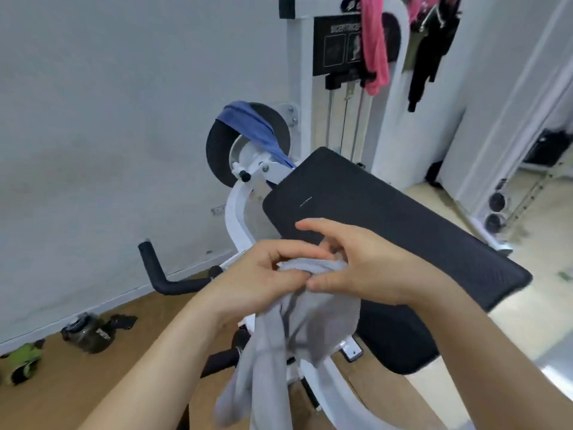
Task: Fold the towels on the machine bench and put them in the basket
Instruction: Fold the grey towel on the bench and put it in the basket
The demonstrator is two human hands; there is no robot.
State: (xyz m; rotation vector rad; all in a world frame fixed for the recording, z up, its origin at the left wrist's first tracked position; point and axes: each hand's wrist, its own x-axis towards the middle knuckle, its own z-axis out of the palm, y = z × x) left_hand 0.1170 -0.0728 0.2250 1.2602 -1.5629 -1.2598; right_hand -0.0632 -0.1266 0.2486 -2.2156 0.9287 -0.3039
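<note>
Grey towel, head view: it is bunched at its top between both hands and hangs down in loose folds in front of the near left corner of the black bench pad, its lower end trailing to the bottom edge of the frame. Left hand: fingers curled, thumb and fingertips pinching the gathered top edge of the cloth. Right hand: thumb pressed against the same bunch, touching the left hand's fingers; index finger stretched out straight above the pad; the remaining fingers seem tucked into the cloth, but motion blur leaves that uncertain. The pad surface is tilted and sits on a white machine frame. A blue towel is draped over the black wheel at the pad's far left. A pink towel hangs from the top of the frame, over the placard. Dark garments hang just to its right. A black foam handle juts out left of the hands. On the wooden floor by the wall lie a dark bottle and a green item.
</note>
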